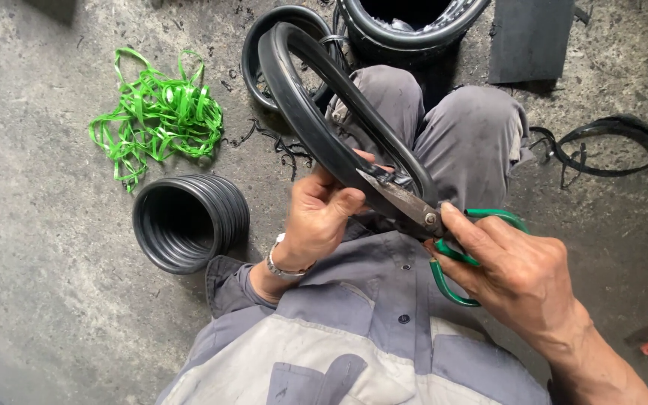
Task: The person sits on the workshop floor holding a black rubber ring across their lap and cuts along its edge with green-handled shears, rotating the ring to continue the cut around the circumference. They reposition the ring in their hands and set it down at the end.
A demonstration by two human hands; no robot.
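In the middle of the frame, a long black rubber ring (305, 112) lies over the person's grey knees. The right hand (515, 274), at lower right, has its fingers closed through the green handles of scissors (421, 217); the blades meet the rubber. The left hand (316, 217) grips the ring from below. At left stands a stack of black rings (189, 221), above it green straps (155, 116).

I see a black rubber tube loop (316, 112) — a long, flattened oval, glossy and thick-walled — standing on edge over the lap, its far end near the floor, its near end gripped at the rim. The scissors (429, 225) are large, with dull steel blades and green handles — blades slightly parted, tips biting into the loop's near edge.
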